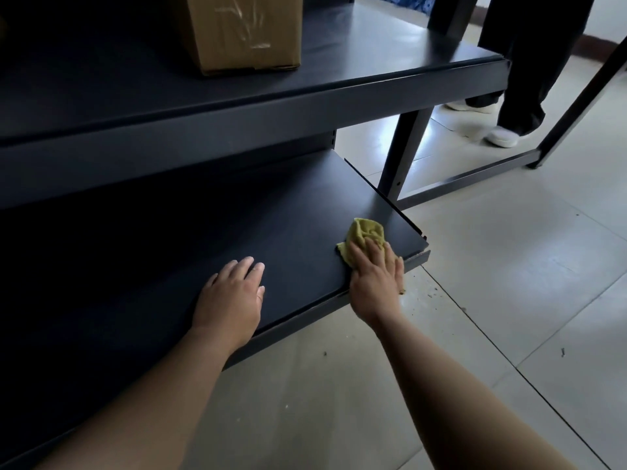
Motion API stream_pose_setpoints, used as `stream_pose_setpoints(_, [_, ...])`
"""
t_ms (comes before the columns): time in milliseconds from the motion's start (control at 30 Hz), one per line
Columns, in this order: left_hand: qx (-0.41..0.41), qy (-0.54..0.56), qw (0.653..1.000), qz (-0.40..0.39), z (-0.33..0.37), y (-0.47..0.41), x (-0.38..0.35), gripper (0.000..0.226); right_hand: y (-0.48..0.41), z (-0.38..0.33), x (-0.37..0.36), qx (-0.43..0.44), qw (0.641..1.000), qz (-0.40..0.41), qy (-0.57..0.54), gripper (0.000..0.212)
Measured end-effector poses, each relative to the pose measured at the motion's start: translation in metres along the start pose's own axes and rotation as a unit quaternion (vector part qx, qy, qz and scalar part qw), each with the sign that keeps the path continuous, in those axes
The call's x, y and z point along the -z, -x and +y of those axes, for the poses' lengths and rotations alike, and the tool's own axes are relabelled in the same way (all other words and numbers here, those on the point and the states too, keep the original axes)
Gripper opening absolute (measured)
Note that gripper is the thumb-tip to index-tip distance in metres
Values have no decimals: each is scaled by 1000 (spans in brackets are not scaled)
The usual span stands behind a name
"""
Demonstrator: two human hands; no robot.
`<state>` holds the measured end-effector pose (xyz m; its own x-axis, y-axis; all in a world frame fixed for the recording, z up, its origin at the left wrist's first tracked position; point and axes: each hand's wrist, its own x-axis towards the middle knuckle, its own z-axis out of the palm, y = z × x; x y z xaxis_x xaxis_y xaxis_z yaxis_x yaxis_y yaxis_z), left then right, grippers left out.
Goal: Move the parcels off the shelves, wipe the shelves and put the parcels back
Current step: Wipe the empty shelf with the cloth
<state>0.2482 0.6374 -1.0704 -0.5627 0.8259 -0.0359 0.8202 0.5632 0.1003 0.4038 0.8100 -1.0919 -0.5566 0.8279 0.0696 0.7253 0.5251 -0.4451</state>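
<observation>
A dark grey bottom shelf lies low in front of me with no parcel on the part I can see. My right hand presses a crumpled yellow cloth flat against the shelf's front right corner, fingers fairly straight. My left hand rests palm down on the shelf near its front edge, left of the cloth. A brown cardboard parcel with clear tape stands on the upper shelf above.
The rack's upright post stands at the right end. A person in dark trousers and white shoes stands behind it. Another dark metal frame runs along the tiled floor, where small crumbs lie near the shelf corner.
</observation>
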Motion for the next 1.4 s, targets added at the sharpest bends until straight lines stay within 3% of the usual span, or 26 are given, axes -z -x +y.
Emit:
stream_pose_setpoints(67, [5, -3, 1000, 2, -7, 5, 1, 49, 3, -8, -1, -6, 1000, 0, -3, 58])
stream_pose_setpoints(233, [25, 1, 1000, -6, -15, 17, 1, 50, 44, -29, -16, 122, 992, 6, -38, 44])
stream_pose_setpoints(467, [50, -15, 999, -3, -20, 41, 12, 44, 64, -49, -19, 282, 957, -51, -52, 40])
stream_pose_setpoints(567, [61, -8, 998, -9, -28, 48, 14, 41, 41, -37, -7, 213, 976, -36, -18, 44])
stream_pose_setpoints(667, [59, 2, 998, -27, -34, 51, 14, 43, 19, -52, -5, 137, 985, -86, 63, 57])
stream_pose_setpoints(833, [66, -13, 996, -51, -32, 53, 10, 52, 25, -95, -26, 228, 962, -147, 36, 58])
stream_pose_setpoints(967, [83, -9, 995, -57, -25, 50, 8, 52, 27, -59, -18, 251, 964, -88, 30, 47])
stream_pose_setpoints(1133, [41, -13, 998, -45, -9, 39, 4, 49, 5, -15, 11, 118, 987, -61, 95, 50])
stream_pose_setpoints(1400, [18, -34, 999, -33, 24, 11, -3, 47, -36, 8, 32, 39, 987, -83, 135, 58])
